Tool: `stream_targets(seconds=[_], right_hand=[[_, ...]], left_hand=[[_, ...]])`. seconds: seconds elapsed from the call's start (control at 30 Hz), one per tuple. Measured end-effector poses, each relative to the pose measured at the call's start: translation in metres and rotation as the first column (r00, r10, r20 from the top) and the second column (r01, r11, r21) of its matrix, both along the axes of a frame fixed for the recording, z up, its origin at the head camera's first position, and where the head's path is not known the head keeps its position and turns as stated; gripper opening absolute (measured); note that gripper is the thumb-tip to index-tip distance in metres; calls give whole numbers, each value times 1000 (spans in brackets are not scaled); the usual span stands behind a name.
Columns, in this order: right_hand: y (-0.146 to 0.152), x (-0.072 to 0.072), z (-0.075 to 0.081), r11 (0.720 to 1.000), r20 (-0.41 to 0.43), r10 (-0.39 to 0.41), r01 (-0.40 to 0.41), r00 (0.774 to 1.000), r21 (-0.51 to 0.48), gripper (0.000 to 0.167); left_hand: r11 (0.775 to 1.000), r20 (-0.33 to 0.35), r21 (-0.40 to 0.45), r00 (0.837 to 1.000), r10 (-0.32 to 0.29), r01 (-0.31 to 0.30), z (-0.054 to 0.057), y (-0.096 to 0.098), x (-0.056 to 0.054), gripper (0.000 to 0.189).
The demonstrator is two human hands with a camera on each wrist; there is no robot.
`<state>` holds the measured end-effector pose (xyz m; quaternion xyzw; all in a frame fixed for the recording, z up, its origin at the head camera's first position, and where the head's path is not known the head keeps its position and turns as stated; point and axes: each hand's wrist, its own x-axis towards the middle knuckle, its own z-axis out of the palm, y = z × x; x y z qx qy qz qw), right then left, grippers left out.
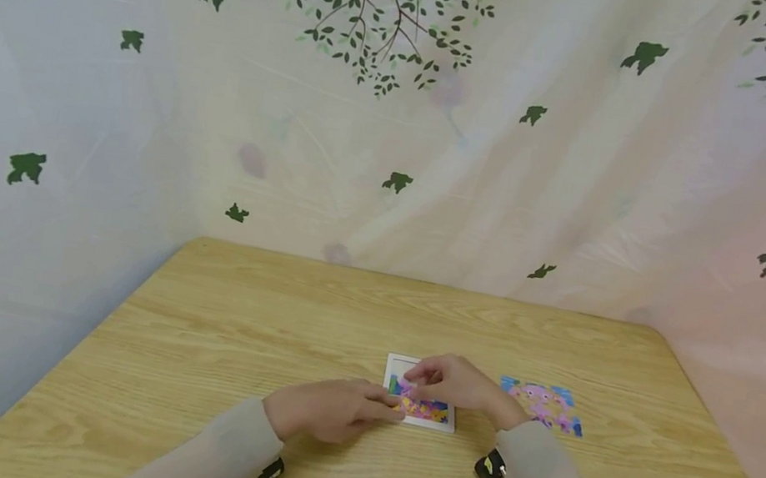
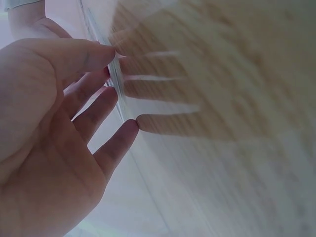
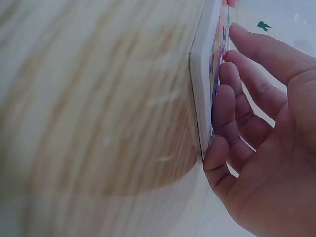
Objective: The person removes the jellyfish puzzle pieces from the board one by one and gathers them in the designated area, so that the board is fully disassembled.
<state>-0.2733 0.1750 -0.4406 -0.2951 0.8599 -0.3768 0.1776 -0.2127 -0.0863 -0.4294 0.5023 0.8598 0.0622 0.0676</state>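
A small white-framed jigsaw puzzle [image 1: 428, 425] lies on the table, its lower part filled with bright pieces and part of its upper tray bare. My left hand [image 1: 339, 411] reaches in from the left with fairly straight fingers, the fingertips resting at the frame's left and lower edge. Over the picture, my right hand [image 1: 461, 385] bends its fingers down and pinches a pink puzzle piece [image 1: 406, 388], mostly hidden by the fingertips. In the right wrist view, its thumb and index finger come close to the picture surface, while the other fingers curl beside the white frame [image 3: 200, 84].
Right of the frame, several loose pieces lie grouped as a pink picture [image 1: 541, 405] with blue corners, partly behind the right wrist. The wooden table [image 1: 226, 314] ends at a pale cloth backdrop [image 1: 332, 180] printed with leaves. Black wrist devices [image 1: 489, 468] hang under both sleeves.
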Motion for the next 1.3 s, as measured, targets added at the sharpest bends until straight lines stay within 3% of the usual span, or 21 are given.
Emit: stream_targets(seconds=[0.17, 0.67, 1.0, 1.3], right_hand=[[-4, 1, 1, 1000, 37, -3, 3, 999, -9, 23], [-7, 1, 1, 999, 44, -32, 32, 998, 9, 20], [-9, 1, 3, 1000, 31, -26, 26, 999, 6, 23], [-12, 2, 4, 1000, -14, -17, 17, 1000, 19, 11]], left_hand=[[1000, -10, -3, 1000, -14, 14, 1, -2, 0, 46], [1000, 38, 18, 999, -6, 5, 6, -1, 0, 49], [1000, 40, 23, 999, 2, -3, 2, 0, -1, 47], [1000, 54, 13, 999, 9, -10, 4, 1, -1, 46]])
